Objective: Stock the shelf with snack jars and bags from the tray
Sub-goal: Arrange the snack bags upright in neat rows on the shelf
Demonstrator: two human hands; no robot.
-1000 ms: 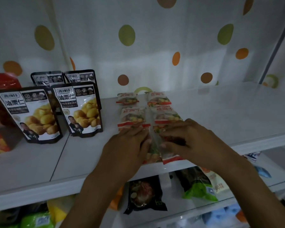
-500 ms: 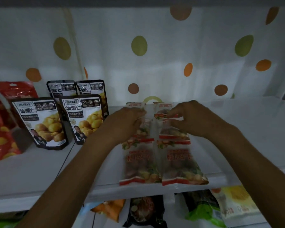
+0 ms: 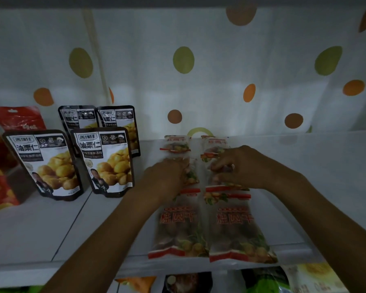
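Clear snack bags with red trim lie flat on the white shelf (image 3: 325,187) in two columns. The front pair (image 3: 182,231) (image 3: 237,229) reaches the shelf's front edge, and the back pair (image 3: 175,144) (image 3: 215,144) lies near the curtain. My left hand (image 3: 167,176) has its fingers curled on the top of the middle left bag (image 3: 191,176). My right hand (image 3: 243,166) pinches the middle right bag (image 3: 224,185) with bent fingers. Both hands cover most of the middle pair.
Several black chestnut pouches (image 3: 106,161) stand upright left of the bags, with red bags (image 3: 0,166) at the far left. A dotted curtain (image 3: 220,81) backs the shelf. More snack bags (image 3: 186,282) lie on the shelf below.
Both hands have drawn back from the rear pair of bags to the middle pair. The front pair lies where it was.
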